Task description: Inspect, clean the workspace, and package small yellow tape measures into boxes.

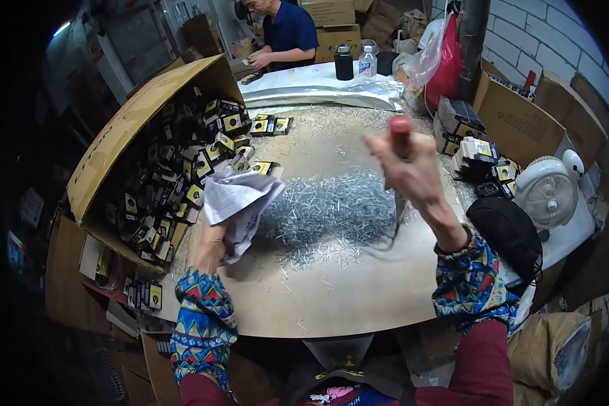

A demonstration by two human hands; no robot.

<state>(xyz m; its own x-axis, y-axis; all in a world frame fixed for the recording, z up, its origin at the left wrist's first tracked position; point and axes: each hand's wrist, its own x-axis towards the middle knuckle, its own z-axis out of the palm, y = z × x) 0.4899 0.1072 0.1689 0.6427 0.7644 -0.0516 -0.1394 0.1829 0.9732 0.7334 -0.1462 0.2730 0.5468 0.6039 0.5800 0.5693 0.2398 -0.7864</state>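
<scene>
A heap of thin metal pins [331,210] lies mid-desk [271,298]. At its left, the left hand [214,242], partly hidden, is closed on crumpled printed paper [240,197]; at its right, the right hand [416,169] clasps a red-topped handle [400,126]. Beyond stand a tilted cardboard carton [142,111] of small black-and-yellow boxes [203,162] leftward, and a white fan [551,196] rightward.

A white fan [547,192] stands beside a black bag [502,229].
</scene>
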